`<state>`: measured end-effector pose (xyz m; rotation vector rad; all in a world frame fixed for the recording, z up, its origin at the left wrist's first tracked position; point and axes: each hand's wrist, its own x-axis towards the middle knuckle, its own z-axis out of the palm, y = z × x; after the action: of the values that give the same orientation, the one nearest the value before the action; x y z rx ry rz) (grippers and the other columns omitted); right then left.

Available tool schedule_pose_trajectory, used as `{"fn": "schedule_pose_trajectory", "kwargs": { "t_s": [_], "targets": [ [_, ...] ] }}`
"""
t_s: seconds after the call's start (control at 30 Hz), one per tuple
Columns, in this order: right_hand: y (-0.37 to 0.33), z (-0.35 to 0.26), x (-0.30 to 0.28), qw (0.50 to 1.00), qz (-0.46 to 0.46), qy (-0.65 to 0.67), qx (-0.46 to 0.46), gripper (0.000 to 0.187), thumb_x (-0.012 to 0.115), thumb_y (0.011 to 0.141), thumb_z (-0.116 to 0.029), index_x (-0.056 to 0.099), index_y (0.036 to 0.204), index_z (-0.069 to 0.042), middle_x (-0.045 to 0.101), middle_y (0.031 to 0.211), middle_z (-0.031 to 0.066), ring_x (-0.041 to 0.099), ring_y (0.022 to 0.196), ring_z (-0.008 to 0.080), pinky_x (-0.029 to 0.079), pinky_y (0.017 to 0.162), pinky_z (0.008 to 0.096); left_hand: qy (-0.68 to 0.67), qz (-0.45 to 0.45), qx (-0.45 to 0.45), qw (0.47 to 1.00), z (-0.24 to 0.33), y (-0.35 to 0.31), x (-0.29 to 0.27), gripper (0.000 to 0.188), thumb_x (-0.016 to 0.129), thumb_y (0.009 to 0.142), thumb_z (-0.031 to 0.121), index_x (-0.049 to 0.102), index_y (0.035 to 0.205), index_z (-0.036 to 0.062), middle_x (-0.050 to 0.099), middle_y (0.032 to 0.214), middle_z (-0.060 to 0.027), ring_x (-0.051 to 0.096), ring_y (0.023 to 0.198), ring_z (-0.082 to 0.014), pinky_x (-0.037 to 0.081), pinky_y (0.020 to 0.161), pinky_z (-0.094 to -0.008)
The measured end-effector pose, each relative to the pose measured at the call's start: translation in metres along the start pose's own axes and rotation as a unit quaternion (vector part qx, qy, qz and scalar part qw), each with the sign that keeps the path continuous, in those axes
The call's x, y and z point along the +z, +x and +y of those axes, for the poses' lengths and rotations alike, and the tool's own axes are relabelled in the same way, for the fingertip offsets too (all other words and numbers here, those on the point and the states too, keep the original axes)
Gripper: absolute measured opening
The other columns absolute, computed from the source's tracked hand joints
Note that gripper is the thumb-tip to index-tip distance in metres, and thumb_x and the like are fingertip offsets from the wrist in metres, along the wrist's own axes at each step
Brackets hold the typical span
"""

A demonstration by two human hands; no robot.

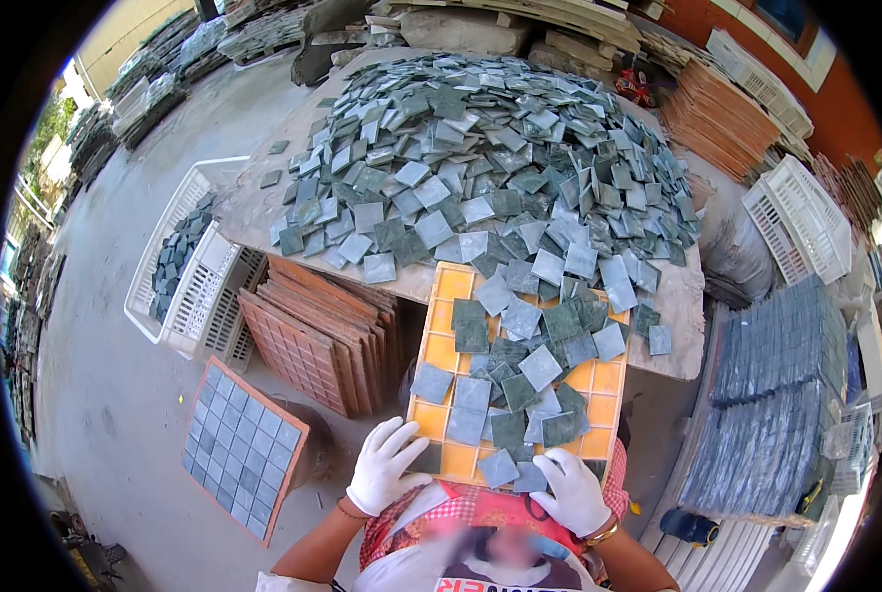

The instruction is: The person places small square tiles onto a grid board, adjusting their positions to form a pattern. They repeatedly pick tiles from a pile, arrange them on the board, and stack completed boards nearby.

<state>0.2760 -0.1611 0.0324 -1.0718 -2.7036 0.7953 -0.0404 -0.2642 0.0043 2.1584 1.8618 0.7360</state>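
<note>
A yellow grid tray (444,353) lies in front of me, its far end against the stone-topped table. Loose grey-green square stone tiles (540,367) are heaped across its middle, and some cells are bare. My left hand (387,466), in a white glove, is at the tray's near left edge with its fingers stretched out and apart, beside a dark tile (427,457). At the near right edge, my gloved right hand (571,491) rests with extended fingers by a grey tile (530,478). Its fingertips touch the tray's edge area; their undersides are hidden.
A large tile heap (480,148) covers the table (254,212). Below left stand reddish grid trays (298,335), a tile-filled tray (241,444) and a white crate (199,306). Stacked tile sheets (771,395) and another white crate (798,219) are at right.
</note>
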Motion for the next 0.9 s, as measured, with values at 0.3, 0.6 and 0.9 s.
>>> {"fn": "schedule_pose_trajectory", "kwargs": {
  "t_s": [0.3,0.6,0.9],
  "targets": [
    [-0.013,0.011,-0.019,0.994,0.070,0.063,0.062,0.059,0.081,0.069,-0.017,0.055,0.121,-0.005,0.053,0.117,0.0152,0.057,0.106,0.0327,0.049,0.090,0.0399,0.047,-0.053,0.065,0.995,0.001,0.023,-0.019,0.050,0.079,0.064,0.030,0.067,0.108,0.0087,0.058,0.117,-0.0079,0.047,0.124,-0.0343,0.037,0.105,-0.0513],
    [0.029,0.012,-0.055,0.969,0.217,0.075,0.095,0.066,0.080,0.072,-0.012,0.049,0.130,-0.006,0.049,0.126,0.0164,0.060,0.091,0.0274,0.052,0.081,0.0371,0.113,-0.086,0.090,0.986,0.000,0.023,-0.018,0.057,0.077,0.068,0.030,0.061,0.117,0.0076,0.056,0.117,-0.0070,0.048,0.121,-0.0306,0.035,0.105,-0.0487],
    [0.037,-0.015,-0.008,0.995,0.001,0.019,-0.100,0.049,0.072,0.078,-0.013,0.052,0.123,-0.007,0.053,0.119,0.0135,0.059,0.100,0.0321,0.050,0.085,0.0400,-0.016,-0.039,-0.006,0.999,0.073,0.037,0.019,0.060,0.078,0.068,0.048,0.062,0.109,0.0087,0.061,0.103,-0.0089,0.058,0.100,-0.0284,0.046,0.085,-0.0411]
  ]
}}
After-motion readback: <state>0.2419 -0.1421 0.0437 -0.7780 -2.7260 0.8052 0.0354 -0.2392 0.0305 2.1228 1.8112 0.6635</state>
